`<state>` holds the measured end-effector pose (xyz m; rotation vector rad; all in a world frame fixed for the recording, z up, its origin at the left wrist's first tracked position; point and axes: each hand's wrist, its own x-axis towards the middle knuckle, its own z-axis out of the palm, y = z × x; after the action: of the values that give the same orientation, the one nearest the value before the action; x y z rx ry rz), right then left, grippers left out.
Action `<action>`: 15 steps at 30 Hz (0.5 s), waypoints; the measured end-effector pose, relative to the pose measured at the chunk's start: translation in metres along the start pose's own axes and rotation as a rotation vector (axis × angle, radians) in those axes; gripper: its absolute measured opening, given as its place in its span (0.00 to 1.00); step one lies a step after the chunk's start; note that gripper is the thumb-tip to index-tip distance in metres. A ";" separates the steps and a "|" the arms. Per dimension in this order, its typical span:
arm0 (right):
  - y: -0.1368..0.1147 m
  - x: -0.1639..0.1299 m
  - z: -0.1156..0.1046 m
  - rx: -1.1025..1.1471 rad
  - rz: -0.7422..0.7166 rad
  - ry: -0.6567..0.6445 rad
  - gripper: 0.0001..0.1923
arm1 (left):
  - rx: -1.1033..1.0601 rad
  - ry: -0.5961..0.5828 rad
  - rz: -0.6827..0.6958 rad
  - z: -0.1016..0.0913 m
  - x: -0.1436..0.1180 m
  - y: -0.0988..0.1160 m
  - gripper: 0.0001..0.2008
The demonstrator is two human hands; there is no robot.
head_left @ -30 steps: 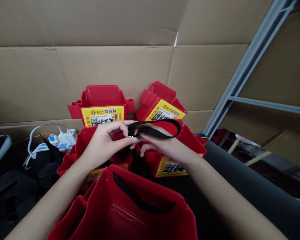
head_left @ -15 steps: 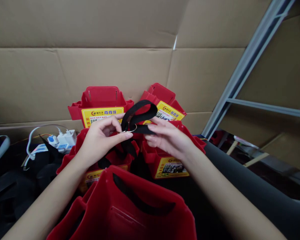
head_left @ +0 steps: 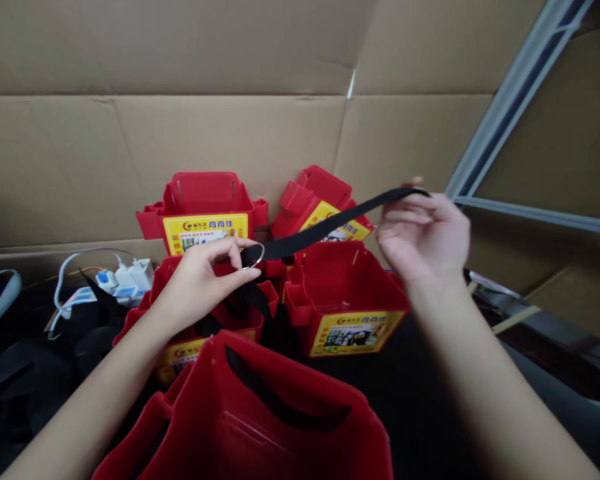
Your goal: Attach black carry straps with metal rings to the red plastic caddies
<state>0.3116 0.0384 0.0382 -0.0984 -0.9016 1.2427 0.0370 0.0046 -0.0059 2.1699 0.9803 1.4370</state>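
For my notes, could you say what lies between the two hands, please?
In the head view, a black strap runs from the left hand to the right hand.

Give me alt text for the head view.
A black strap, held in the right hand, slants down to a metal ring pinched in the left hand. An open red bin sits nearest, with four more red bins behind it and a cardboard wall beyond.

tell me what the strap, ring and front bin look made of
Strap: probably fabric webbing, matte black; it bends softly. Ring: likely metal, thin with a silvery glint. Front bin: seemingly moulded plastic, smooth red with faint sheen, rounded edges.
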 end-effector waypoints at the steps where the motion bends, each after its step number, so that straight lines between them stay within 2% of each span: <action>1: -0.006 0.004 -0.006 0.060 -0.073 0.009 0.10 | 0.014 -0.006 -0.011 -0.001 0.000 -0.001 0.14; 4: -0.017 0.011 -0.016 0.078 -0.130 0.048 0.11 | 0.042 -0.031 -0.025 -0.003 -0.001 -0.001 0.15; 7: -0.009 0.007 -0.011 -0.097 -0.097 0.030 0.07 | 0.025 -0.053 -0.021 -0.002 -0.003 0.001 0.15; 9: 0.006 0.000 -0.001 -0.262 -0.066 -0.059 0.14 | 0.008 -0.063 -0.024 0.000 -0.003 0.003 0.15; 11: 0.024 -0.009 0.009 -0.433 0.036 -0.185 0.18 | 0.000 -0.072 -0.027 0.001 -0.003 0.005 0.15; 15: 0.050 -0.029 0.023 -0.761 0.219 -0.437 0.14 | -0.011 -0.095 -0.023 0.000 -0.002 0.006 0.14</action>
<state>0.2576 0.0231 0.0115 -0.5569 -1.7534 1.0731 0.0392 -0.0010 -0.0032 2.1897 0.9592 1.3133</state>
